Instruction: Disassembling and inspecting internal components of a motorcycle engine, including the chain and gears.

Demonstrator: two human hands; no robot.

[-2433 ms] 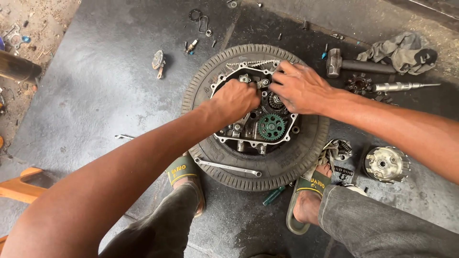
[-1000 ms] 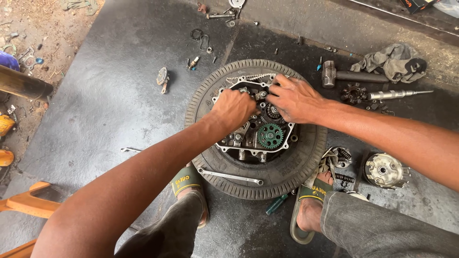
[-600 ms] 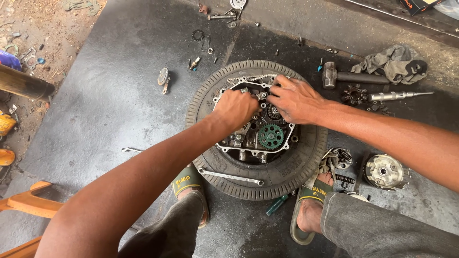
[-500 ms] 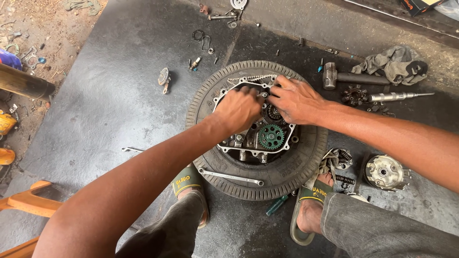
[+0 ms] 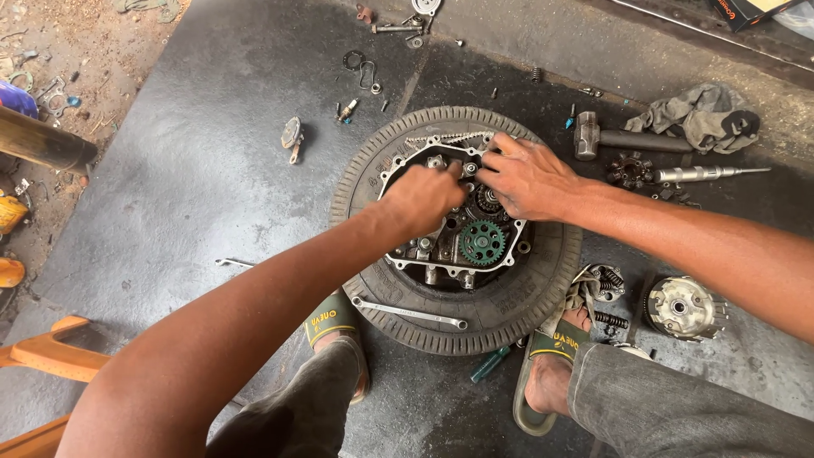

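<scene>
We're looking straight down on an open engine case (image 5: pixel 449 246), lying flat inside a ribbed rubber tyre (image 5: pixel 526 297) on dark matting, its long axis running roughly away from us. Our left hand (image 5: pixel 424 197) is curled down on the upper gears, and our right hand (image 5: pixel 524 176) has fingers bent, pressing just beside it (what either pinches, we can't tell). A green toothed gear (image 5: pixel 482 242) faces up; a slim steel spanner (image 5: pixel 409 312) lies across the tread.
</scene>
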